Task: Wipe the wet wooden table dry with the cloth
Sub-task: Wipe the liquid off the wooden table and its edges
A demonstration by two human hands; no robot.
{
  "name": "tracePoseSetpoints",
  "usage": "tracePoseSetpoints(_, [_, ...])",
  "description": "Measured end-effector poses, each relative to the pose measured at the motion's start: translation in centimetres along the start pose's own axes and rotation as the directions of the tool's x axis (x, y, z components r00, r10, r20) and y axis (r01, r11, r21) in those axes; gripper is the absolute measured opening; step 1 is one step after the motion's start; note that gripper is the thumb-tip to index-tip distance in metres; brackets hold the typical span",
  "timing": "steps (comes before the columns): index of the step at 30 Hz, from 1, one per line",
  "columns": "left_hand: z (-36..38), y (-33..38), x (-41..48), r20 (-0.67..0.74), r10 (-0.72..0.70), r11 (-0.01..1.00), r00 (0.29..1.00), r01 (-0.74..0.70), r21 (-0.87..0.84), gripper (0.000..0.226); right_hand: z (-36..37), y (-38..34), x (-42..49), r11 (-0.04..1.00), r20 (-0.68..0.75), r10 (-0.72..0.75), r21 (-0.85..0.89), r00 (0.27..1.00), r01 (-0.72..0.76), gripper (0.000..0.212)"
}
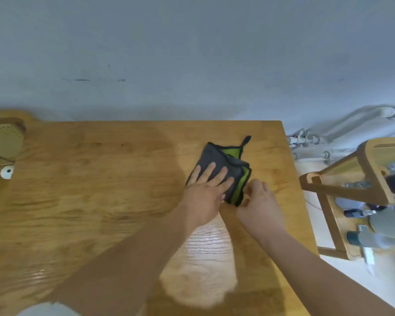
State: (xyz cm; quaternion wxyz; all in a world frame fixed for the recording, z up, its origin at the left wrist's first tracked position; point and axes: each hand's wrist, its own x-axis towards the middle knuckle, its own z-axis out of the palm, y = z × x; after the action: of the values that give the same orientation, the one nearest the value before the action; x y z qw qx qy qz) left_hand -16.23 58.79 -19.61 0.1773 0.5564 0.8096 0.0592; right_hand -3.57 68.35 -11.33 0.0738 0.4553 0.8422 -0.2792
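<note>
A folded grey and green cloth [232, 164] with a dark hanging loop lies on the wooden table [96, 179], near its far right corner. My left hand [205, 192] rests flat on the cloth's grey side, fingers spread. Beside it, my right hand [259, 204] pinches the cloth's near green edge. A shiny wet patch [205, 252] lies on the wood between my forearms, toward the near edge.
A grey wall runs behind the table. To the right stands a wooden rack [351, 192] holding bottles, with white pipes [306, 142] behind it. A woven object [2, 142] and a small white disc [7, 172] sit at the table's left end.
</note>
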Motion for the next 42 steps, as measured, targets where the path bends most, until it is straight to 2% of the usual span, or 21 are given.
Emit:
tracePoseSetpoints(3, [2.1,0.0,-6.9,0.087,0.236,0.97,0.968,-0.239,0.032,0.051,-0.6,2.7,-3.8,1.0,0.078,-0.013,0.005,0.997,0.012,0.032])
tracePoseSetpoints(5, [2.0,-3.2,-10.9,0.128,0.279,0.952,0.952,-0.292,0.093,0.052,-0.6,4.0,-6.2,0.999,0.187,-0.005,0.035,0.982,-0.002,0.028])
tracePoseSetpoints(6, [1.6,-5.0,-12.7,0.093,0.212,0.971,0.973,-0.221,0.096,0.053,-0.4,4.5,-7.3,0.998,0.223,-0.013,0.057,0.975,0.0,0.024])
tracePoseSetpoints(8, [0.5,-7.5,-15.7,0.008,-0.131,0.99,0.991,0.13,0.05,0.053,0.3,5.3,-9.8,0.997,0.247,-0.046,0.071,0.968,0.029,0.018])
tracePoseSetpoints(11, [0.7,-5.7,-19.0,0.007,-0.68,0.728,0.733,0.676,-0.119,0.056,2.3,6.5,-13.3,0.994,0.274,-0.104,0.049,0.956,0.094,0.023])
tracePoseSetpoints(13, [2.7,-1.1,-19.9,-0.029,-0.777,0.621,0.628,0.76,-0.189,0.057,3.1,7.0,-15.0,0.992,0.274,-0.125,0.033,0.953,0.121,0.03])
tracePoseSetpoints(16, [6.4,7.4,-22.0,-0.068,-0.643,0.759,0.763,0.623,-0.19,0.058,3.9,7.7,-16.7,0.99,0.279,-0.106,-0.059,0.954,0.128,0.035])
tracePoseSetpoints(19, [9.7,12.7,-26.5,-0.037,-0.277,0.96,0.96,0.275,-0.054,0.056,4.4,7.7,-18.1,0.981,0.292,-0.128,-0.102,0.948,0.164,0.03])
tracePoseSetpoints(21, [10.6,11.0,-30.0,-0.026,-0.104,0.995,0.994,0.104,0.002,0.055,4.8,7.0,-18.6,0.973,0.331,-0.164,-0.098,0.929,0.207,0.034])
tracePoseSetpoints(23, [10.9,7.2,-34.0,-0.06,-0.143,0.989,0.988,0.145,0.022,0.052,5.5,5.8,-19.0,0.963,0.372,-0.183,-0.118,0.91,0.242,0.039])
tracePoseSetpoints(25, [10.8,2.7,-38.3,-0.113,-0.384,0.923,0.916,0.386,-0.007,0.052,6.5,4.1,-19.5,0.95,0.405,-0.216,-0.123,0.889,0.287,0.04])
tracePoseSetpoints(27, [10.3,-0.3,-41.7,-0.138,-0.683,0.731,0.717,0.667,-0.148,0.058,7.7,2.1,-20.3,0.948,0.433,-0.228,-0.107,0.872,0.301,0.039])
tracePoseSetpoints(29, [10.0,-0.7,-41.9,-0.093,-0.889,0.454,0.448,0.836,-0.309,0.058,8.9,0.4,-20.7,0.949,0.47,-0.235,-0.078,0.851,0.305,0.041])
tracePoseSetpoints(30, [10.0,0.0,-41.0,-0.085,-0.93,0.365,0.358,0.871,-0.328,0.058,9.4,-0.5,-20.8,0.949,0.488,-0.232,-0.076,0.841,0.306,0.043])
tracePoseSetpoints(31, [10.0,1.1,-39.9,-0.092,-0.935,0.354,0.343,0.878,-0.323,0.058,10.0,-1.1,-20.6,0.947,0.497,-0.23,-0.084,0.837,0.31,0.046])
tracePoseSetpoints(33, [10.8,3.2,-38.1,-0.167,-0.838,0.545,0.519,0.786,-0.292,0.057,10.7,-2.5,-20.2,0.938,0.499,-0.227,-0.12,0.836,0.326,0.05])
tracePoseSetpoints(35, [11.4,2.8,-38.9,-0.197,-0.533,0.846,0.823,0.516,-0.135,0.054,11.6,-4.2,-19.7,0.925,0.494,-0.245,-0.141,0.835,0.354,0.049])
tracePoseSetpoints(37, [10.3,-1.3,-41.5,-0.119,-0.261,0.965,0.958,0.262,-0.004,0.052,12.6,-6.3,-19.4,0.905,0.474,-0.288,-0.15,0.832,0.398,0.041])
tracePoseSetpoints(38, [10.1,-3.7,-42.7,-0.107,-0.217,0.974,0.97,0.222,0.044,0.052,13.2,-7.3,-19.2,0.893,0.466,-0.303,-0.165,0.831,0.418,0.038])
tracePoseSetpoints(40, [10.1,-8.1,-45.3,-0.165,-0.388,0.92,0.907,0.391,-0.012,0.051,14.6,-9.6,-18.9,0.875,0.475,-0.299,-0.211,0.828,0.437,0.043])
tracePoseSetpoints(42, [10.0,-9.8,-47.0,-0.193,-0.72,0.694,0.667,0.688,-0.212,0.053,16.2,-12.1,-18.9,0.855,0.486,-0.311,-0.232,0.817,0.464,0.055])
